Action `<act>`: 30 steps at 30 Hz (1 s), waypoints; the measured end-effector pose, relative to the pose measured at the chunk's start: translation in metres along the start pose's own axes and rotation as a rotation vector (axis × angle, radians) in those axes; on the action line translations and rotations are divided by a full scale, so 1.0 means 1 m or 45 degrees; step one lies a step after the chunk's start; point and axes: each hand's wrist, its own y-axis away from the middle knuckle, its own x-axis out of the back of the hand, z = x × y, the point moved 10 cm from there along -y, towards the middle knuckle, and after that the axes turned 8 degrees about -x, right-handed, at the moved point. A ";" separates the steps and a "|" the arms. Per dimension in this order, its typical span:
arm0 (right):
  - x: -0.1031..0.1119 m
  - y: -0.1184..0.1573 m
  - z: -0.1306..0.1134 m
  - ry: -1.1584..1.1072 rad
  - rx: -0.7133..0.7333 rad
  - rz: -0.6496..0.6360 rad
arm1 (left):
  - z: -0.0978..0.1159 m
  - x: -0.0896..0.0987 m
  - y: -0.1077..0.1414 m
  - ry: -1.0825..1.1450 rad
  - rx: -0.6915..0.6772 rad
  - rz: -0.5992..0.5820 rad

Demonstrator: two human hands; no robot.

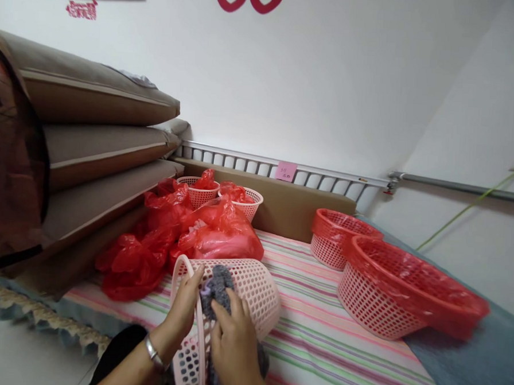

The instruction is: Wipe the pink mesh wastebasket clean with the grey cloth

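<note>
A pale pink plastic basket (263, 290) with a lattice of holes lies tipped on its side in front of me, its mouth facing left. My left hand (185, 303) grips the basket's rim, thumb along the edge; a silver bangle circles that wrist. My right hand (236, 341) presses a fuzzy grey cloth (220, 287) against the basket near its rim, fingers closed on it. A small purple loop shows on the cloth. More of the grey cloth hangs below, partly hidden by the basket and my hand.
Red plastic bags (220, 236) are heaped beyond the basket, before two smaller pink baskets (200, 196). Two baskets lined with red bags (376, 302) stand right on the striped sheet (302, 310). Stacked grey cushions (100, 144) rise at left; a radiator (250, 166) runs along the wall.
</note>
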 end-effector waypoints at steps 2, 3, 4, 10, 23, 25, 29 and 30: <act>0.002 0.003 -0.013 -0.079 0.047 -0.014 | 0.003 0.002 0.000 -0.020 -0.008 0.017; 0.003 0.005 -0.017 -0.102 0.061 -0.015 | 0.004 0.002 0.001 -0.029 -0.008 0.019; 0.004 0.006 -0.018 -0.115 0.068 -0.012 | 0.005 0.002 0.001 -0.038 -0.007 0.016; 0.005 0.014 -0.009 -0.115 0.054 0.035 | 0.001 0.003 0.006 -0.058 0.020 0.008; 0.005 -0.011 0.091 0.303 -0.201 0.137 | -0.008 0.001 0.011 -0.022 0.025 -0.061; 0.006 -0.015 0.114 0.357 -0.281 0.156 | -0.012 0.005 0.010 -0.025 0.027 -0.042; 0.005 -0.018 0.154 0.457 -0.437 0.156 | -0.016 0.004 0.010 -0.028 0.039 -0.046; 0.005 -0.019 0.161 0.473 -0.470 0.146 | -0.016 0.003 0.010 -0.028 0.037 -0.046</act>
